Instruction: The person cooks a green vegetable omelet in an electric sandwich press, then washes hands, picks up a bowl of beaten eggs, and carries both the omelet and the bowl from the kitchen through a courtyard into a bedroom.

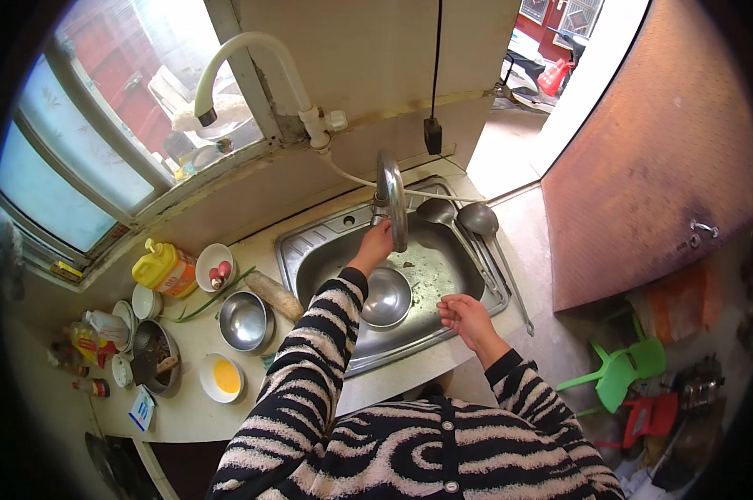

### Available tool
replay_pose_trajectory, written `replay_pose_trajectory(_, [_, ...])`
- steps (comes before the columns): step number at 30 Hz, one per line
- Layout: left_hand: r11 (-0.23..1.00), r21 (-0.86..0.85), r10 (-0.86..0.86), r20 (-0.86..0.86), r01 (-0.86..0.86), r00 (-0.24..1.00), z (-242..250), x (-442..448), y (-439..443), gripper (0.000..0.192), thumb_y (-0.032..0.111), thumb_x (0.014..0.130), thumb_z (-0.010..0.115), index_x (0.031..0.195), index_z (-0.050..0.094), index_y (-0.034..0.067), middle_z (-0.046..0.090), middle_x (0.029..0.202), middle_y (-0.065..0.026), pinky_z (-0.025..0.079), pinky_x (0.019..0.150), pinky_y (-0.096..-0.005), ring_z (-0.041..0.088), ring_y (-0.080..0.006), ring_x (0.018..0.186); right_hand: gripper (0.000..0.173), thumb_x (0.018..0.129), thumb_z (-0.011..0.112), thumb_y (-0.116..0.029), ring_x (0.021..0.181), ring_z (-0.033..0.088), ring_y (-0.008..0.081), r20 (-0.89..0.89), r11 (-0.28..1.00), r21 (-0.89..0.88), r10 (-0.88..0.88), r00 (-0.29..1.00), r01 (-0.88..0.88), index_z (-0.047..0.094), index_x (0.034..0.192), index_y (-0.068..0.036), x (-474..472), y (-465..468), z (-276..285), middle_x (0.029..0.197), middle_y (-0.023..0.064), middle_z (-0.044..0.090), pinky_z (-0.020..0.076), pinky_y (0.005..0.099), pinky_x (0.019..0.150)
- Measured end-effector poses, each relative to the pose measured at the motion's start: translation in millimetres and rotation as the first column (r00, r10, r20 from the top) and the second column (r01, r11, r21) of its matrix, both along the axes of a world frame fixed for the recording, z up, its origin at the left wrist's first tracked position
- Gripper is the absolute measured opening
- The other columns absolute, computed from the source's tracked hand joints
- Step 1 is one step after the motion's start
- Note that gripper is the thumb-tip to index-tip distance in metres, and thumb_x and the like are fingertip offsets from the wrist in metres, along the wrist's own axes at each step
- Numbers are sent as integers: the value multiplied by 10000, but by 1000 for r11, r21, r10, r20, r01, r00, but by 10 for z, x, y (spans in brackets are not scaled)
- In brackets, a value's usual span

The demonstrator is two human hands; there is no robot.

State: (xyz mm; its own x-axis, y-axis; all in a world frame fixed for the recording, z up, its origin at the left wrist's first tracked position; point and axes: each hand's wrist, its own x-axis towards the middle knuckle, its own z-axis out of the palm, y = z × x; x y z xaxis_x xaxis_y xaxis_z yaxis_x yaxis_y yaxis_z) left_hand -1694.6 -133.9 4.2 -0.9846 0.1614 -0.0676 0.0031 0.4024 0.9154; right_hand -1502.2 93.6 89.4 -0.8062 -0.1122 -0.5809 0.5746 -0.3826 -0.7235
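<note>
My left hand (375, 245) reaches over the sink to the base of the chrome faucet (399, 206). Its fingertips close on the faucet body, partly hidden by the curved spout. My right hand (467, 319) hovers above the near right rim of the stainless steel sink (436, 269), fingers loosely bent and holding nothing. A steel bowl (389, 299) sits in the basin below my left wrist. Small dark and green scraps (421, 300) lie on the basin floor. A steel turner (438, 211) and a ladle (478, 219) rest along the sink's right side.
Left on the counter stand a steel bowl (246, 320), a bowl of yellow liquid (226, 376), a bowl with radishes (215, 267), a long root vegetable (273, 295), a green onion (217, 297) and a yellow jug (164, 269). A wooden door (651, 169) stands at right.
</note>
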Motion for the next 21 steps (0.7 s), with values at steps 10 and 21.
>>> replay_pose_trajectory(10, [655,646,85,452,-391,888,282,919,216,233,215,943,451,1013,590,42,636,837,-53,494,614,-251,611,-140,710,214,857,538,-164,942,564,191,-11,980,-148,-134,991,131,568,1029,-39,-678,-537,-399,1004,82,604,456,360,848])
replay_pose_trajectory(21, [926,246,278,68,-286,958,10,1168,772,361,216,939,402,1218,491,4,519,1209,-178,312,1027,-379,440,-285,1202,433,965,348,-398,994,561,224,44,939,-293,-173,984,178,514,1124,-31,-708,-949,-278,1110,116,589,446,348,879])
